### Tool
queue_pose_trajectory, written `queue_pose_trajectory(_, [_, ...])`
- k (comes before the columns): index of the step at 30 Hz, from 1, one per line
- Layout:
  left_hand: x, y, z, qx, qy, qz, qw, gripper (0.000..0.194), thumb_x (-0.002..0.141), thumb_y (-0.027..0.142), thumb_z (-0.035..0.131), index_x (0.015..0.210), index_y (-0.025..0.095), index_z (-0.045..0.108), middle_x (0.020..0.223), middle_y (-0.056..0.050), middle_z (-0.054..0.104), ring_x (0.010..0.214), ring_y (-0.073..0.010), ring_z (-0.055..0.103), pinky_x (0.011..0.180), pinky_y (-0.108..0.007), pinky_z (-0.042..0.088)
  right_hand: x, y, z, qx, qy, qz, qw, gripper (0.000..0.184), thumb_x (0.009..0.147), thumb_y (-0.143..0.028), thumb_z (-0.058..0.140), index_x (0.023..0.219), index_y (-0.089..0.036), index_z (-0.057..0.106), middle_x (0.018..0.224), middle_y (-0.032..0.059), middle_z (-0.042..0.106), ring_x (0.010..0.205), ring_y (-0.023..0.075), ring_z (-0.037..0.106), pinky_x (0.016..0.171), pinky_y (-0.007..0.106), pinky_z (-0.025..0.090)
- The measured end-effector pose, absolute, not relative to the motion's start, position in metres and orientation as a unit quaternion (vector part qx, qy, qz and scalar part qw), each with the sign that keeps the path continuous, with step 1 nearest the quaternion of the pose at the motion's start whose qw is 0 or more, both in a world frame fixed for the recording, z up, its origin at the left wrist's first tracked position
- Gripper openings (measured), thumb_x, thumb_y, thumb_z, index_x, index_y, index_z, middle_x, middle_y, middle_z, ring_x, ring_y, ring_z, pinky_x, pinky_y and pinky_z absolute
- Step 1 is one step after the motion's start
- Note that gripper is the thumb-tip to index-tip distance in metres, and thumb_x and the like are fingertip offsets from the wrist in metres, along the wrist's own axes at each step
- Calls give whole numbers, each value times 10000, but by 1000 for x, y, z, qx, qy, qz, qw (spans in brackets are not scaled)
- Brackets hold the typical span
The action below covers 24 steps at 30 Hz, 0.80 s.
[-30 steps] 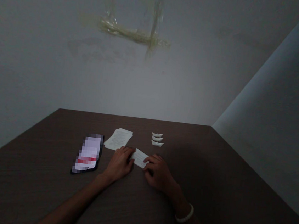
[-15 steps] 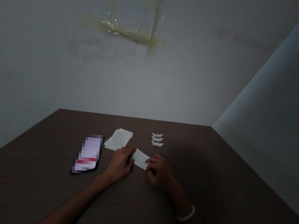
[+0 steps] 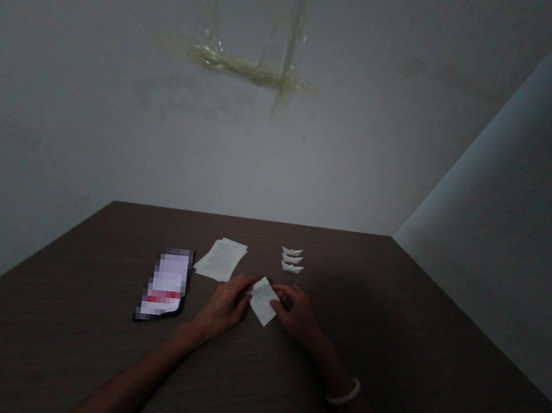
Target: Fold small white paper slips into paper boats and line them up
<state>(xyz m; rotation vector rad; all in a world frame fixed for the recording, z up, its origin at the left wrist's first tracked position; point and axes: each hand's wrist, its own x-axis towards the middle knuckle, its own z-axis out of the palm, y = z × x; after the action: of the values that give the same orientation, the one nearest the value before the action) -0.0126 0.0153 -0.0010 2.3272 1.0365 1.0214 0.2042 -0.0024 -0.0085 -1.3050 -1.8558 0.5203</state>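
The small paper slip (image 3: 264, 302) has turned since the earlier frame: where it lay as a slanted rectangle between the hands, it now shows as a diamond, one corner pointing away from the person and another toward them. The right hand's thumb has come onto its printed face, while the left hand keeps near the same place at the opposite side.

The slip is at the middle of the near half of the counter (image 3: 257, 382), between the two hands; whether its lower corner touches the surface I cannot tell. The left hand (image 3: 227, 301) pinches its left corner between thumb and fingers. The right hand (image 3: 298, 314) pinches the right corner, thumb in front and the other fingers curled behind, partly hidden. A pale bracelet (image 3: 344, 393) circles the right wrist.

Just beyond the left hand lies a loose stack of printed sheets (image 3: 222, 260), their edges not lined up. Beyond the slip and a little to the right, three folded paper boats (image 3: 292, 268) stand in a close row, one behind another. Left of the stack, near it, a phone (image 3: 165, 285) lies with its lit screen up, the display blurred. Behind the counter rises a grey wall (image 3: 340, 154) with strips of yellowed, shiny tape (image 3: 241, 68) high on it.
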Motion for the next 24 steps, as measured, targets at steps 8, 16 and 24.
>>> queue_pose_trajectory(8, [-11, 18, 1, 777, 428, 386, 254, 347, 843, 280, 609, 1164, 157, 562, 821, -26, 640, 698, -170, 590, 647, -295, 494, 203, 1, -9, -511, -688, 267, 440, 164, 759, -176, 669, 917, -169, 713, 754, 30, 670, 667, 158, 603, 619, 261, 464])
queue_pose_trajectory(16, [-13, 7, 11, 816, 329, 470, 78, 121, 919, 202, 515, 913, 166, 630, 913, -69, 659, 837, -175, 618, 749, -312, 510, 201, -3, 1, -433, -730, 124, 514, 18, 805, -191, 664, 819, -198, 673, 833, 43, 684, 819, 185, 621, 774, 323, 474])
queue_pose_trajectory(24, [-12, 1, 2, 869, 239, 427, -72, 119, 877, 131, 539, 953, 158, 627, 967, -100, 684, 887, -210, 630, 763, -351, 508, 209, -3, -4, -409, -789, 60, 455, 261, 792, -52, 554, 880, -241, 710, 887, 33, 679, 840, 184, 596, 795, 347, 462])
